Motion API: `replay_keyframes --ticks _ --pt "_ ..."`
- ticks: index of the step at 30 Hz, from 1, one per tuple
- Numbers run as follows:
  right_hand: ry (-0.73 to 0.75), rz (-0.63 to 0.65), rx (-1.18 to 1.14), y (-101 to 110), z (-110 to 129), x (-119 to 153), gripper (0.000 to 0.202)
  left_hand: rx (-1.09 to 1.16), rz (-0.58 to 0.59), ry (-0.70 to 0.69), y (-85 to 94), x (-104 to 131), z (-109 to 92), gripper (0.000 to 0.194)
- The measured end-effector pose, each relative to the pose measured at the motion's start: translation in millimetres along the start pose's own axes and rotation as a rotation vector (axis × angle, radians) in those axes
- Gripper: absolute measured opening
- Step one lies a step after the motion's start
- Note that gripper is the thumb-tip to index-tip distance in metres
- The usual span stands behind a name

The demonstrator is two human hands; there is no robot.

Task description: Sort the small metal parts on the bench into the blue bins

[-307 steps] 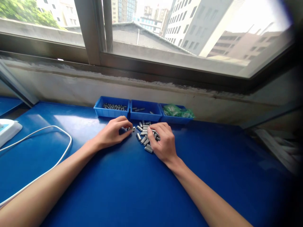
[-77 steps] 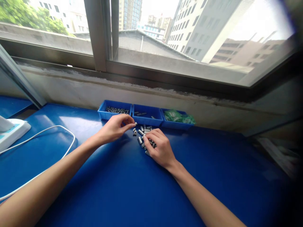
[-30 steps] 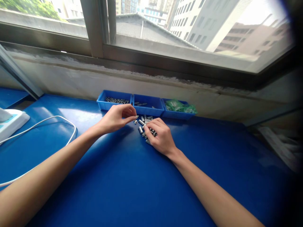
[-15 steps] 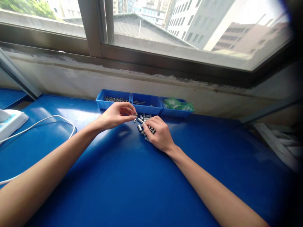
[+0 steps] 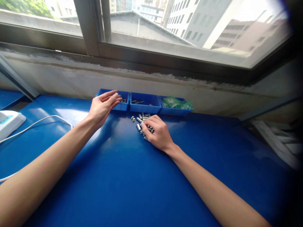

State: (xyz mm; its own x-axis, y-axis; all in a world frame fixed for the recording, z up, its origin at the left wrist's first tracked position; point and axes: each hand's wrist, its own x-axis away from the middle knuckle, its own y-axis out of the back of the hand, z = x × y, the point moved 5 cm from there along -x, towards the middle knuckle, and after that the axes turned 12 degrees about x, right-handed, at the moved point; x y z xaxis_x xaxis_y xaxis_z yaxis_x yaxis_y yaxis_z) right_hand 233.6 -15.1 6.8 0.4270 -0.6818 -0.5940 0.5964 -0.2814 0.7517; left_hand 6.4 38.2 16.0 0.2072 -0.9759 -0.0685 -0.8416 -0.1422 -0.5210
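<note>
My left hand [image 5: 103, 105] is held over the left blue bin [image 5: 121, 107], which has small metal screw-like parts [image 5: 123, 100] in it. Its fingers are stretched out and slightly apart, and nothing shows in them. My right hand [image 5: 159, 131] is curled over a pile of short silver metal cylinders [image 5: 139, 119] on the blue table. Its thumb and fingers are bent together at the pile; the fingertips are partly hidden, so what they pinch does not show. Just left of the pile lie a few small metal pieces [image 5: 133, 119] with flat heads.
The middle blue bin [image 5: 145, 108] holds some metal cylinders. Green plastic packets [image 5: 174, 102] fill the right blue bin [image 5: 175, 111]. A white cable [image 5: 54, 116] runs to a white power strip [image 5: 14, 123] on the left. Behind stands a wall with a window.
My left hand has moved left and up from beside the pile to over the left bin, its fingers opening. Small metal pieces now lie where it was. My right hand stays at the pile.
</note>
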Motion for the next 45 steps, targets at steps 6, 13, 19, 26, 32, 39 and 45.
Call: replay_keyframes --ticks 6,13,19,26,32,39,45 --pt "-0.008 0.006 0.009 0.0 0.9 -0.7 0.024 -0.367 0.249 -0.013 -12.1 8.2 2.0 0.048" --pt "-0.006 0.014 0.011 0.9 1.4 -0.4 0.021 -1.019 0.819 -0.345 -35.0 30.9 17.9 0.031" --pt "-0.005 0.008 0.014 0.2 1.3 -0.5 0.021 -1.065 0.856 -0.402 -27.6 29.0 25.5 0.023" --pt "-0.01 -0.001 0.006 0.8 2.1 -0.1 0.022 -1.081 0.825 -0.39 -29.6 27.9 23.3 0.012" --pt "-0.02 0.01 0.008 1.1 1.0 -0.2 0.021 -1.029 0.806 -0.392 -27.4 27.9 24.7 0.011" --pt "-0.012 0.014 0.015 0.9 1.7 0.1 0.021 -1.023 0.777 -0.391 -26.3 28.2 25.5 0.018" --pt "-0.014 0.014 0.02 0.5 1.2 -0.3 0.022 -0.71 0.624 -0.21 -27.2 26.7 21.0 0.026"
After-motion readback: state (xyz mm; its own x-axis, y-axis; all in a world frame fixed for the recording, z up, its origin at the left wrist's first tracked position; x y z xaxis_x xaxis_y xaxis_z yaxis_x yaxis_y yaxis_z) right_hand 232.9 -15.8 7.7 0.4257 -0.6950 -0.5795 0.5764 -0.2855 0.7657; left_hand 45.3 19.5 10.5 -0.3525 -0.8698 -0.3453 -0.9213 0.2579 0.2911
